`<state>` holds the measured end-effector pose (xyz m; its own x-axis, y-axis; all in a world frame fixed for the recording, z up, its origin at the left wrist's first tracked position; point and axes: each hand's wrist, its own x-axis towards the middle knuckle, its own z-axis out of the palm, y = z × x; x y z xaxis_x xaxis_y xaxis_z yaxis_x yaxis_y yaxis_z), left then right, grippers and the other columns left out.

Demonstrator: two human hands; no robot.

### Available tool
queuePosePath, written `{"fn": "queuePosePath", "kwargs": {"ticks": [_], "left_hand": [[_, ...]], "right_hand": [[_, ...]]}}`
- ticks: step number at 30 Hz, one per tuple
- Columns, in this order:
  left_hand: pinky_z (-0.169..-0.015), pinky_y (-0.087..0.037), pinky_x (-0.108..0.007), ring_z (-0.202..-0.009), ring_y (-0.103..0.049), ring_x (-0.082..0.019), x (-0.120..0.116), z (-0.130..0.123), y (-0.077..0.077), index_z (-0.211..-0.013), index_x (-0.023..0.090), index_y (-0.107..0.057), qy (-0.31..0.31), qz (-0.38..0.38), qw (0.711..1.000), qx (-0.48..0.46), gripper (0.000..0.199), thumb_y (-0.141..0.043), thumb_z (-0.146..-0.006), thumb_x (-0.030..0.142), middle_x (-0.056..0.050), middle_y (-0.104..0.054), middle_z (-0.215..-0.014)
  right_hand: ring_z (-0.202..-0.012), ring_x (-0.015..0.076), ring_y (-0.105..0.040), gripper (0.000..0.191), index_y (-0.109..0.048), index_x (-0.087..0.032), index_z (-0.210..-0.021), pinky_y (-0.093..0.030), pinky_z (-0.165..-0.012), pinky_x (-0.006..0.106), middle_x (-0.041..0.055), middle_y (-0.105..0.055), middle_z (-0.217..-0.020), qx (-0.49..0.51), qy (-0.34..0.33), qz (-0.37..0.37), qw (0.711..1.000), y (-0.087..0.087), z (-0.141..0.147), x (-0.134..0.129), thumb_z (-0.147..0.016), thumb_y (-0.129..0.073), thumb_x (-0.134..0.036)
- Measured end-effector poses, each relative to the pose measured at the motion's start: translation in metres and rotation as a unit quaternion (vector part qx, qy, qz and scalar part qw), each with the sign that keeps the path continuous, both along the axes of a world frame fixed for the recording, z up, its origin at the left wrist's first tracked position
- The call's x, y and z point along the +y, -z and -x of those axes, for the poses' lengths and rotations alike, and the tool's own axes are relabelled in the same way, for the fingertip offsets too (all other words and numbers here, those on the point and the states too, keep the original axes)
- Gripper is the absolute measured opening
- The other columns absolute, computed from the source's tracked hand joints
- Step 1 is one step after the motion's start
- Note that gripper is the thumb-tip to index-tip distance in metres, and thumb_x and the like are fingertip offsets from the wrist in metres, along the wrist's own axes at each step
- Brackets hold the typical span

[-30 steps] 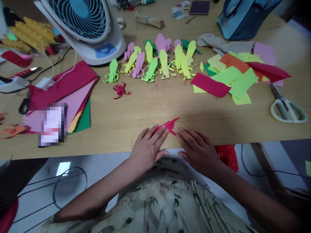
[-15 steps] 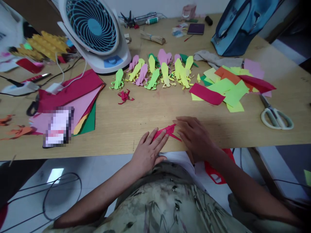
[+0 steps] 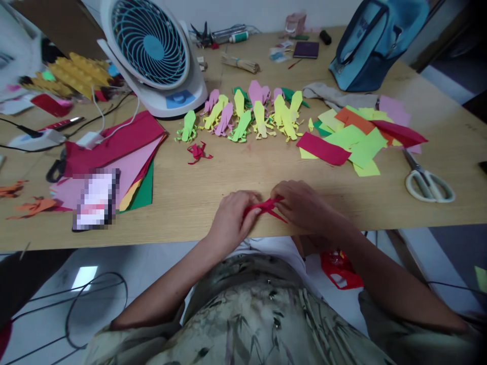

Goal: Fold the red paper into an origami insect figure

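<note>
A folded piece of red paper with narrow pointed strips is between my hands near the table's front edge. My left hand pinches its left end, thumb in front and fingers curled behind. At the other side, my right hand grips one of the strips with its fingertips, while a second strip points down to the right. A small red folded paper figure with thin legs lies beyond, to the left. Behind it stand several paper figures in green, yellow and pink.
Loose coloured paper pieces and white-handled scissors lie to the right. On the left are a phone on larger paper sheets, a fan and orange paper figures. A blue bag stands at the back right.
My left hand has gone from lying flat on the red paper to pinching it. My right hand has closed on a strip, and the paper seems lifted a little.
</note>
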<state>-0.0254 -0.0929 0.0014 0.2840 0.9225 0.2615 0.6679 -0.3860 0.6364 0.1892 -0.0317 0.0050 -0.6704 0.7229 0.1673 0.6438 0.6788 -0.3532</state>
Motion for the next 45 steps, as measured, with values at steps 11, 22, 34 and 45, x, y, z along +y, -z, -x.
{"fn": "queuePosePath", "kwargs": {"ticks": [11,22,34,45], "left_hand": [[-0.061,-0.042,-0.02,-0.061,-0.055,-0.008,0.022,0.0,0.001,-0.103,0.016,-0.061,0.044,0.222,0.936,-0.271,0.025,-0.067,-0.078,0.018,0.004,-0.059,-0.071],[-0.061,-0.053,-0.022,-0.064,-0.068,-0.012,0.007,-0.019,0.018,-0.098,0.023,-0.038,-0.068,0.244,0.85,-0.462,0.042,-0.073,-0.075,0.027,0.005,-0.066,-0.073],[-0.087,-0.041,-0.037,-0.096,-0.057,-0.022,0.023,0.018,-0.008,-0.096,0.02,-0.066,0.023,-0.037,0.995,0.089,0.013,-0.068,-0.089,0.031,-0.005,-0.068,-0.096],[-0.076,-0.038,-0.033,-0.085,-0.058,-0.021,0.034,0.004,0.005,-0.09,0.018,-0.068,0.022,0.069,0.987,0.145,0.008,-0.071,-0.084,0.023,-0.004,-0.069,-0.089]], "right_hand": [[-0.103,0.0252,-0.06,0.025,-0.062,-0.019,-0.113,-0.043,-0.084,0.037,0.0106,-0.066,-0.11,0.122,-0.035,-0.066,0.99,-0.042,0.015,0.005,-0.089,-0.056,-0.014],[-0.08,0.0187,-0.067,0.04,-0.051,-0.022,-0.122,-0.053,-0.069,0.032,0.005,-0.069,-0.093,0.331,0.152,0.13,0.922,0.009,0.024,-0.039,-0.085,-0.064,-0.024],[-0.065,0.0139,-0.058,0.032,-0.047,-0.023,-0.109,-0.043,-0.062,0.026,-0.0043,-0.062,-0.075,0.294,0.129,0.159,0.933,0.017,0.029,-0.026,-0.081,-0.062,-0.018],[-0.096,0.0236,-0.058,0.01,-0.066,-0.019,-0.093,-0.046,-0.088,0.039,0.0091,-0.062,-0.099,0.111,0.071,0.002,0.991,0.021,0.021,-0.024,-0.089,-0.061,-0.012]]}}
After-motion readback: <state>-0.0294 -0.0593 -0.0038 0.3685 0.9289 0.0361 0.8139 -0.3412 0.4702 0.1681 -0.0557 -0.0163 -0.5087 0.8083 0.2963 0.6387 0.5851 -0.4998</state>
